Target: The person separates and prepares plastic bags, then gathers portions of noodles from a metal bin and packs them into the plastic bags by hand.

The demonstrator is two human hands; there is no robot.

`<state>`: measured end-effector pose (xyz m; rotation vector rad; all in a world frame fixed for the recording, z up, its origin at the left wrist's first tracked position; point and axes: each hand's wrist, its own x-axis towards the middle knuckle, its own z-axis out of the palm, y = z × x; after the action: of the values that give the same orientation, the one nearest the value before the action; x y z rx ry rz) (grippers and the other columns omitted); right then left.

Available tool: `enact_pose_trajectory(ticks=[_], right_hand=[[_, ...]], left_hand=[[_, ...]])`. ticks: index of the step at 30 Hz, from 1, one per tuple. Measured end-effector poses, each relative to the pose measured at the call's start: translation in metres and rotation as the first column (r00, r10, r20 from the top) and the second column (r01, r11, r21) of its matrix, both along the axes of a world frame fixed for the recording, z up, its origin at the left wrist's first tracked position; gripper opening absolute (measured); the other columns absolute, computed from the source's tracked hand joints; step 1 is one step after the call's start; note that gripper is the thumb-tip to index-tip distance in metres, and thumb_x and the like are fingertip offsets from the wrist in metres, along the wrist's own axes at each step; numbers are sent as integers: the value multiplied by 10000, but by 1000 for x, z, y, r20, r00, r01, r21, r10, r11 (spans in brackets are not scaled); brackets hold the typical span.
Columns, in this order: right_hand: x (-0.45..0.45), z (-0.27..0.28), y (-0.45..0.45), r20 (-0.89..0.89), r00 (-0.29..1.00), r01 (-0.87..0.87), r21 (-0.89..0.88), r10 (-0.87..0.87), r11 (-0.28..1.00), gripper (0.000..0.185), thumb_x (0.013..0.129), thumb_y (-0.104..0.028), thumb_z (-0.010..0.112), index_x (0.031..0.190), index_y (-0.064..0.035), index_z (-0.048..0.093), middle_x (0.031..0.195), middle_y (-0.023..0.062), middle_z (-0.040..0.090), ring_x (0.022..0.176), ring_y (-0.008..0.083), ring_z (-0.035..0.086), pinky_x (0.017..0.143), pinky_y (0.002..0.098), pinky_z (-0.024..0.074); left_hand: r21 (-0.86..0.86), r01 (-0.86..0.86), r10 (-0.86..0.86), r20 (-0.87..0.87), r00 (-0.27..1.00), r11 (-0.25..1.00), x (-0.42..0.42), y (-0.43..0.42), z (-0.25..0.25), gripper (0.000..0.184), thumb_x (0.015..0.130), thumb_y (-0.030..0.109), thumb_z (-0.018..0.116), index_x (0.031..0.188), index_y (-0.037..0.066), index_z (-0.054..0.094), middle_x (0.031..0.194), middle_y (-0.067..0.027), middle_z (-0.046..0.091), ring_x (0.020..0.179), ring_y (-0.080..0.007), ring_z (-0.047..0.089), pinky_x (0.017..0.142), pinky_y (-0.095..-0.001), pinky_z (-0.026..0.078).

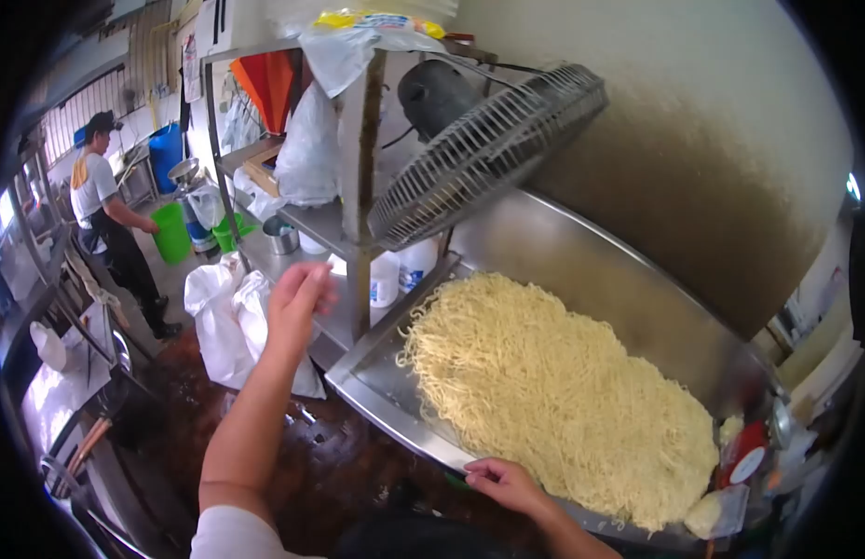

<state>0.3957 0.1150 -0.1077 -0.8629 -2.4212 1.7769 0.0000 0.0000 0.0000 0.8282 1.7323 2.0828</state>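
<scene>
Steel counter rim sits under right hand, thumb parted from fingers. Pale noodles heaped on counter. Left hand raised near shelf, blurred; can't tell grip. White bottle label unreadable. Co-worker stands far left, at green bucket.

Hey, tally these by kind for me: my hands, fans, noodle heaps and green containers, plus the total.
Hands: 2, left hand and right hand
Fans: 1, the caged fan
Noodle heaps: 1, the pale noodle heap
Green containers: 2, one larger container, one smaller container
Total: 6
</scene>
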Motion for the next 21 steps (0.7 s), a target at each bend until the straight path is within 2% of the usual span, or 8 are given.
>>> enact_pose_trajectory(ticks=[2, 3, 5, 10, 12, 15, 16, 21], right_hand=[[24, 13, 11, 23, 998, 68, -57, -67, 996, 328, 885, -260, 700, 1137, -51, 662, 876, 1, 664, 797, 70, 581, 747, 231, 487], [-69, -12, -4, -81, 996, 33, -102, -41, 994, 328, 885, -260, 700, 1137, -51, 662, 876, 1, 664, 797, 70, 581, 747, 231, 487], [-85, -28, 8, -93, 991, 95, -71, -101, 993, 324, 889, -248, 694, 1139, -44, 658, 871, -1, 659, 799, 70, 580, 745, 228, 484], [-159, -1, 18, -96, 991, 94, -6, -94, 996, 340, 885, -235, 696, 1159, -39, 646, 898, 22, 678, 829, 81, 600, 754, 244, 496], [-185, 0, 18, -138, 990, 14, -55, -22, 998, 342, 884, -236, 694, 1162, -43, 645, 952, 40, 696, 873, 96, 624, 778, 256, 502], [-236, 30, 1, -1, 985, 172, 135, -174, 976, 331, 881, -223, 695, 1157, -49, 647, 997, 40, 702, 902, 104, 635, 793, 261, 503], [-247, 22, -6, -96, 962, 268, 141, -256, 953, 338, 882, -243, 696, 1156, -51, 650, 980, 32, 703, 882, 114, 639, 784, 260, 505], [-285, 31, -64, 45, 921, 386, 44, -388, 922, 402, 868, -300, 709, 1161, -33, 646, 943, 83, 704, 866, 133, 651, 767, 264, 517]], left_hand=[[184, -26, 12, 81, 997, 983, 14, 29, 4, 387, 947, 383, 541, 1149, 54, 570, 920, -40, 638, 733, -129, 618, 596, -262, 480], [148, -35, 40, -26, 999, 988, -71, 20, 32, 387, 947, 383, 541, 1149, 54, 570, 920, -40, 638, 733, -129, 618, 596, -262, 480], [256, -66, 21, 174, 985, 964, -102, 41, 39, 384, 946, 379, 540, 1151, 57, 570, 906, -31, 629, 727, -122, 610, 600, -252, 470], [269, -53, 33, 77, 996, 962, -191, 74, 101, 379, 900, 351, 608, 1135, 55, 573, 956, -49, 627, 790, -118, 607, 633, -268, 471], [149, -31, 80, -332, 940, 988, -229, 101, 124, 448, 868, 317, 641, 1186, 13, 559, 1035, -93, 635, 888, -181, 622, 714, -306, 500], [292, 2, 171, -564, 808, 956, -301, 171, 141, 511, 828, 292, 672, 1207, -31, 559, 1081, -138, 644, 953, -259, 625, 822, -336, 497], [294, 30, 146, -557, 818, 955, -318, 190, 153, 511, 828, 292, 672, 1207, -31, 559, 1081, -138, 644, 953, -259, 625, 822, -336, 497], [10, -33, 31, -688, 725, 999, -356, 264, 197, 540, 796, 323, 653, 1199, -30, 587, 1245, -222, 592, 1177, -349, 557, 974, -389, 452]])
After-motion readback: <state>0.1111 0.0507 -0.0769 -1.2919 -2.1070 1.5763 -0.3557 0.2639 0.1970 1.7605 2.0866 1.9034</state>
